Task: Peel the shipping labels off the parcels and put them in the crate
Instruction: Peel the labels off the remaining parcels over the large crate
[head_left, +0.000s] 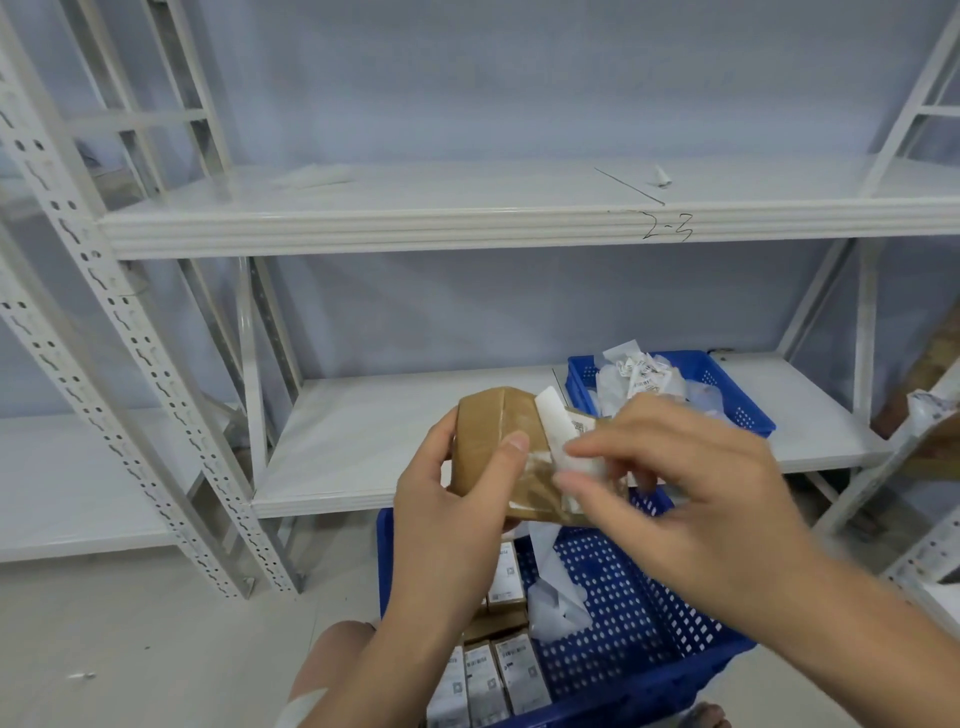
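My left hand grips a small brown taped parcel held up in front of the lower shelf. My right hand pinches the white shipping label, which is partly lifted off the parcel's right side. Below my hands stands a large blue perforated crate on the floor with several labelled parcels and loose white scraps in it. A smaller blue crate on the lower shelf holds a heap of peeled labels.
White metal shelving fills the view, with a slotted upright at the left. The lower shelf board lies left of the small crate. More racking and a brown box stand at the right edge. My knee shows at the bottom.
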